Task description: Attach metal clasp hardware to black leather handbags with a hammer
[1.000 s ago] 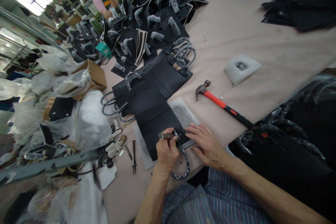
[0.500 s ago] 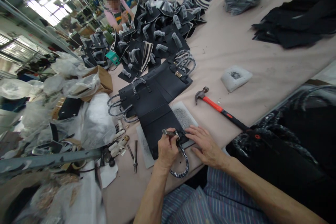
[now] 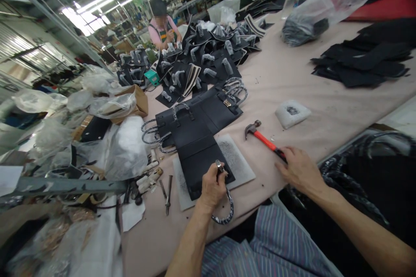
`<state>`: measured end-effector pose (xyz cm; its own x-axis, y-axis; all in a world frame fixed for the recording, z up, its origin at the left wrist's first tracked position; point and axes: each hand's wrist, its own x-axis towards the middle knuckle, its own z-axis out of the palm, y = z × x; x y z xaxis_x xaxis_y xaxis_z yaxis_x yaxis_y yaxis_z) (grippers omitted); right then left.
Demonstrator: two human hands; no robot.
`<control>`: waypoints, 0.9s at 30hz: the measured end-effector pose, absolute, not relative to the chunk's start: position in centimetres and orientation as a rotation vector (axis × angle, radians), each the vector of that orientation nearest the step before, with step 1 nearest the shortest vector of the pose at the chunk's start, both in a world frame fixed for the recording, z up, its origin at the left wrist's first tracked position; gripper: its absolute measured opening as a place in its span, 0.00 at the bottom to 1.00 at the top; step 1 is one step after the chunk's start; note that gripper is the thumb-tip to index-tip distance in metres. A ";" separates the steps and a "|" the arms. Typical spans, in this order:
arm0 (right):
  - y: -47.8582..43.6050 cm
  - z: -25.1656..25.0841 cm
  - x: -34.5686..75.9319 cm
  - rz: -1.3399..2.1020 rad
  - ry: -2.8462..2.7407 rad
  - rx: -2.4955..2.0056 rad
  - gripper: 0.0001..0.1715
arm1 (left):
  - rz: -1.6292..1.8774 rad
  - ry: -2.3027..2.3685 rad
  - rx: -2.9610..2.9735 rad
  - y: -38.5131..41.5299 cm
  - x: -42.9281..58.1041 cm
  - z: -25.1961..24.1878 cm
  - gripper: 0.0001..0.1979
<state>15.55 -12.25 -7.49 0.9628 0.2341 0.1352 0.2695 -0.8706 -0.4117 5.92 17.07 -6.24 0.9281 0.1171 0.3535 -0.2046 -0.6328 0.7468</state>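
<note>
My left hand point(image 3: 212, 188) is closed around a short metal punch point(image 3: 219, 165), held over the near end of a black bag panel point(image 3: 198, 151). A plastic-wrapped handle point(image 3: 230, 210) loops out below that hand. Under the panel lies a pale slab point(image 3: 242, 166) with dark speckled marks. My right hand point(image 3: 300, 171) has its fingers around the black grip of a claw hammer point(image 3: 264, 138), whose head still rests on the table. The hand covers the lower end of the hammer handle.
Two thin metal tools point(image 3: 167, 194) lie left of the slab. A worn white block point(image 3: 292, 113) sits beyond the hammer. Black pieces with wrapped handles point(image 3: 208, 58) are heaped at the back. Dark sheets point(image 3: 360, 58) are stacked at the right. A co-worker point(image 3: 162, 26) sits behind the heap.
My right hand has left the panel's edge and moved right onto the hammer's grip. My left hand keeps the punch, now turned more upright. The camera view has shifted.
</note>
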 end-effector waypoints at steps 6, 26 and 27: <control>-12.6 -6.2 18.0 0.523 -0.093 -2.430 0.08 | 0.408 -0.038 2.141 17.3 5.8 -5.6 0.11; -9.4 4.9 12.7 0.637 -0.071 -1.671 0.27 | 0.360 -0.008 2.072 17.1 5.7 -5.4 0.06; -9.5 6.6 12.3 0.601 -0.144 -1.671 0.28 | 0.364 -0.007 2.074 17.1 5.7 -5.5 0.07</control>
